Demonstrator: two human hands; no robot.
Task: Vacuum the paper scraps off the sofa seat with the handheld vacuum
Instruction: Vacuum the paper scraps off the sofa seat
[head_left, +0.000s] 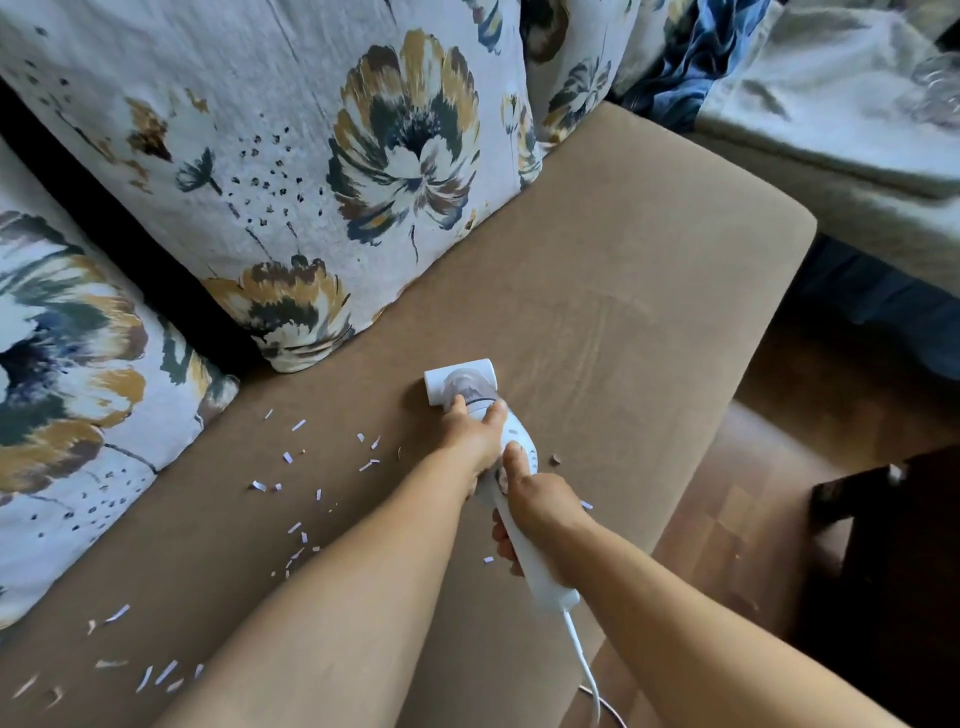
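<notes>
The white handheld vacuum (498, 441) sits nozzle-down on the brown sofa seat (623, 291). The right hand (540, 509) wraps its fingers around the handle, thumb on top. The left hand (475, 431) curls over the body near the nozzle. Paper scraps (296, 457) lie scattered to the left, near 2 floral cushions (311, 156).

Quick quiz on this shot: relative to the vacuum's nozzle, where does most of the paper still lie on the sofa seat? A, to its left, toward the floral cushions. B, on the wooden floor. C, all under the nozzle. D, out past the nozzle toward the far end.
A: the paper scraps lie scattered on the sofa seat left of the handheld vacuum, toward the floral cushions; the seat past the nozzle looks bare.
</notes>
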